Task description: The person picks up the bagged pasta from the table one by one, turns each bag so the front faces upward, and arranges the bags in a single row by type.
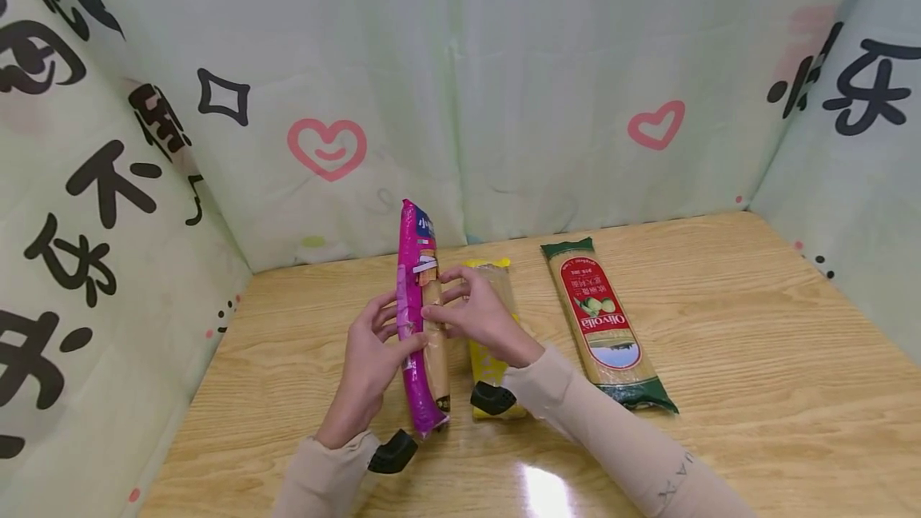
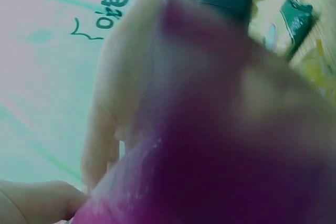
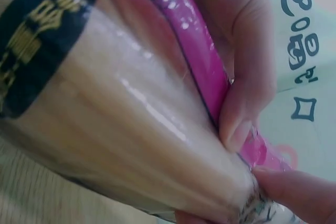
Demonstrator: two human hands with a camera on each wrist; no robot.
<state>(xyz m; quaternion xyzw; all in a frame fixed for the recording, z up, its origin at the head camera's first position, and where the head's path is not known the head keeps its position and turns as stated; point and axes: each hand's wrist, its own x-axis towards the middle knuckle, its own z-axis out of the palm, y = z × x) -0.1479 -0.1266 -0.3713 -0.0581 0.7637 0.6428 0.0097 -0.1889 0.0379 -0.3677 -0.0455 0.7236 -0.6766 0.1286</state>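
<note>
A long magenta packet of noodles (image 1: 411, 302) with a see-through window is held between both hands above the left half of the table, its windowed side turned to the right. My left hand (image 1: 368, 358) grips its left side, thumb across the front. From the right, my right hand (image 1: 478, 312) pinches the packet near its middle. Up close in the right wrist view, pale noodles show through the window (image 3: 131, 103), with thumbs on the wrapper at the right. The magenta wrapper (image 2: 210, 166) fills much of the left wrist view, blurred.
Below my right hand lies a yellow packet (image 1: 486, 364), partly covered by the hand and wrist. To its right is a green-ended pasta packet (image 1: 606, 318) with a red label. A printed curtain (image 1: 547, 102) stands along the wooden table's (image 1: 755, 342) back edge.
</note>
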